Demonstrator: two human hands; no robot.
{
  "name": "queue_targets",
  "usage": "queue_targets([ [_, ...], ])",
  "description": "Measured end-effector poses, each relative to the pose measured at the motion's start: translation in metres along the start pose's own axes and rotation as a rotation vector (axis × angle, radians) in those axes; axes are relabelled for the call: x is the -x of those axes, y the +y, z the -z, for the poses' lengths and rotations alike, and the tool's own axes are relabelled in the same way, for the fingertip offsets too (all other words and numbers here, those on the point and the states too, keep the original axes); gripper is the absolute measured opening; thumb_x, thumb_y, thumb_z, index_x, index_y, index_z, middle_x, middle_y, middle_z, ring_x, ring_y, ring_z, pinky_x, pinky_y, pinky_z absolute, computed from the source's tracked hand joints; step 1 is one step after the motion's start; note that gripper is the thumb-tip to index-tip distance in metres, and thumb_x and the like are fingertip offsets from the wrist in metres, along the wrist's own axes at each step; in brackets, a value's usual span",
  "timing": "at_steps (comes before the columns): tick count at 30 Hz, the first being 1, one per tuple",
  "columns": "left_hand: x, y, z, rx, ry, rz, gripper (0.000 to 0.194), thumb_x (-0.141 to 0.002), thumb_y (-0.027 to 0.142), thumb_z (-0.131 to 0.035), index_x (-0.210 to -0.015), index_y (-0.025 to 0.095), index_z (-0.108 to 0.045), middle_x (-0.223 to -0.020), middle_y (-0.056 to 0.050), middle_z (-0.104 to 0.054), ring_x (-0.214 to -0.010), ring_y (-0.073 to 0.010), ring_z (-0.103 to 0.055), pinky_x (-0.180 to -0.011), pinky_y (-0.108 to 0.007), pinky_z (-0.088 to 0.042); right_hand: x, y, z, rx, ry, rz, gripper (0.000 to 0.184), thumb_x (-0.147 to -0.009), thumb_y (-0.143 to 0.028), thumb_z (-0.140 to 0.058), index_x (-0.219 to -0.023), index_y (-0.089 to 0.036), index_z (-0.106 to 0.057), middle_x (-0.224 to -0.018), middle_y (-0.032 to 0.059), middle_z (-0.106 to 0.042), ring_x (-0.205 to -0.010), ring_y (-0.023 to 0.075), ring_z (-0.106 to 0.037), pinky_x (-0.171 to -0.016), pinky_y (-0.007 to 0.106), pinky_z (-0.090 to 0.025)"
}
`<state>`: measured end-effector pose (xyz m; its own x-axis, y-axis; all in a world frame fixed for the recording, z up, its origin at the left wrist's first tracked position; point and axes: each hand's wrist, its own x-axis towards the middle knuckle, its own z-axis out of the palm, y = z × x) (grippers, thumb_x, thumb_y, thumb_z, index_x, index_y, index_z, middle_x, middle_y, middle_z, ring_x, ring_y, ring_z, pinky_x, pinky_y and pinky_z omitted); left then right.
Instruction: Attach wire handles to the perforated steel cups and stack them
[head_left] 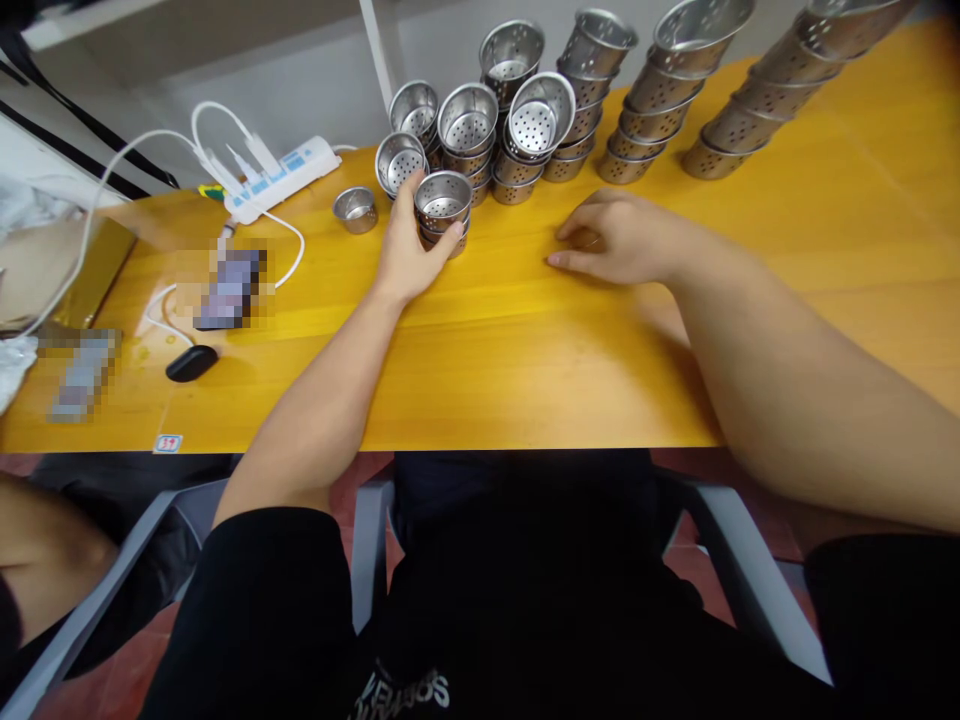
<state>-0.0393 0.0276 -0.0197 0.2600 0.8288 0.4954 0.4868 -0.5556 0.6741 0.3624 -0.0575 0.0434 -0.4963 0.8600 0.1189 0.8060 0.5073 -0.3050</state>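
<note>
My left hand (409, 250) is wrapped round a short stack of perforated metal cups (442, 205) on the yellow table, with the thumb on the near right side and the fingers on the left. Just left of it sits a single low metal cup (355, 212). My right hand (619, 238) hovers at or rests on the tabletop to the right, its fingers loosely bent and the thumb apart from them. Nothing shows between them. Behind both hands rise several more stacks of the same cups, among them a stack (540, 115) whose top cup tilts forward.
Taller cup stacks (652, 120) lean at the back right, near the wall. On the left are a white power strip (289, 180) with cables, a phone (232, 290), a second blurred device (84, 375) and a black mouse-like object (192, 363). Someone's bare limb (52, 560) shows at lower left.
</note>
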Motion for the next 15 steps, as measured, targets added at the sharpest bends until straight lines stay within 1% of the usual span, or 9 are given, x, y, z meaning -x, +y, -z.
queue_targets([
  [2, 0.002, 0.01, 0.004, -0.029, 0.039, -0.024, 0.122, -0.095, 0.119, -0.076, -0.187, 0.043, -0.049, -0.204, -0.012, -0.057, -0.197, -0.0426, -0.05, -0.165, -0.065, -0.045, 0.0, 0.0, 0.0, 0.004, 0.001, -0.004, 0.047, -0.112, -0.065, -0.07, -0.132, -0.025, -0.085, -0.137, 0.0276, -0.09, -0.146, 0.0545, -0.077, -0.136, 0.073, -0.066],
  [4, 0.002, 0.02, 0.012, -0.052, 0.102, -0.052, 0.11, -0.101, 0.12, -0.064, -0.18, 0.044, -0.054, -0.197, -0.01, -0.064, -0.193, -0.0392, -0.053, -0.16, -0.065, -0.051, 0.0, 0.0, 0.0, 0.007, -0.007, -0.017, 0.048, -0.112, -0.065, -0.071, -0.133, -0.025, -0.085, -0.138, 0.0278, -0.09, -0.147, 0.054, -0.077, -0.137, 0.071, -0.066],
  [7, -0.005, 0.021, 0.026, -0.077, 0.243, -0.082, 0.089, -0.109, 0.117, -0.053, -0.16, 0.045, -0.064, -0.181, -0.008, -0.073, -0.188, -0.038, -0.054, -0.156, -0.065, -0.054, 0.001, -0.002, 0.002, 0.017, -0.018, -0.04, 0.049, -0.113, -0.063, -0.072, -0.136, -0.023, -0.085, -0.14, 0.0285, -0.088, -0.149, 0.0531, -0.077, -0.138, 0.069, -0.066],
  [9, -0.013, 0.007, 0.036, -0.117, 0.349, -0.077, 0.079, -0.112, 0.114, -0.051, -0.149, 0.045, -0.063, -0.174, -0.008, -0.072, -0.185, -0.0347, -0.052, -0.161, -0.06, -0.047, 0.001, -0.005, 0.004, 0.015, -0.027, -0.042, 0.046, -0.115, -0.062, -0.072, -0.138, -0.024, -0.085, -0.138, 0.027, -0.088, -0.149, 0.0518, -0.076, -0.138, 0.068, -0.065],
  [11, -0.018, -0.017, 0.047, -0.172, 0.469, -0.037, 0.081, -0.113, 0.111, -0.059, -0.148, 0.037, -0.058, -0.174, -0.007, -0.067, -0.18, -0.0259, -0.049, -0.17, -0.052, -0.029, 0.002, -0.007, 0.005, 0.008, -0.033, -0.04, 0.046, -0.116, -0.061, -0.072, -0.139, -0.024, -0.085, -0.138, 0.0273, -0.088, -0.149, 0.0511, -0.076, -0.138, 0.068, -0.064],
  [12, -0.019, -0.032, 0.053, -0.206, 0.414, 0.057, 0.084, -0.111, 0.109, -0.068, -0.15, 0.036, -0.058, -0.182, -0.006, -0.062, -0.188, -0.0251, -0.039, -0.173, -0.051, -0.018, 0.002, -0.008, 0.005, 0.008, -0.035, -0.036, 0.046, -0.117, -0.061, -0.071, -0.14, -0.024, -0.085, -0.138, 0.028, -0.088, -0.148, 0.0513, -0.076, -0.138, 0.068, -0.064],
  [13, -0.019, -0.048, 0.059, -0.23, 0.354, 0.179, 0.086, -0.11, 0.109, -0.071, -0.151, 0.035, -0.058, -0.184, -0.005, -0.064, -0.196, -0.0246, -0.027, -0.172, -0.054, -0.01, 0.002, -0.008, 0.006, 0.009, -0.036, -0.032, 0.046, -0.116, -0.061, -0.07, -0.139, -0.024, -0.086, -0.139, 0.0284, -0.088, -0.147, 0.0515, -0.076, -0.138, 0.069, -0.064],
  [14, -0.019, -0.064, 0.066, -0.255, 0.294, 0.27, 0.089, -0.109, 0.113, -0.066, -0.15, 0.034, -0.059, -0.181, -0.005, -0.069, -0.201, -0.025, -0.02, -0.17, -0.059, -0.007, 0.002, -0.008, 0.006, 0.009, -0.035, -0.03, 0.046, -0.115, -0.062, -0.071, -0.138, -0.025, -0.086, -0.139, 0.0274, -0.088, -0.147, 0.0514, -0.076, -0.138, 0.071, -0.065],
  [15, -0.017, -0.08, 0.073, -0.278, 0.25, 0.29, 0.093, -0.108, 0.118, -0.058, -0.146, 0.033, -0.061, -0.174, -0.006, -0.077, -0.2, -0.0242, -0.024, -0.167, -0.063, -0.012, 0.002, -0.008, 0.005, 0.005, -0.035, -0.028, 0.044, -0.115, -0.064, -0.071, -0.137, -0.029, -0.086, -0.14, 0.0247, -0.089, -0.147, 0.0508, -0.076, -0.139, 0.072, -0.065],
])
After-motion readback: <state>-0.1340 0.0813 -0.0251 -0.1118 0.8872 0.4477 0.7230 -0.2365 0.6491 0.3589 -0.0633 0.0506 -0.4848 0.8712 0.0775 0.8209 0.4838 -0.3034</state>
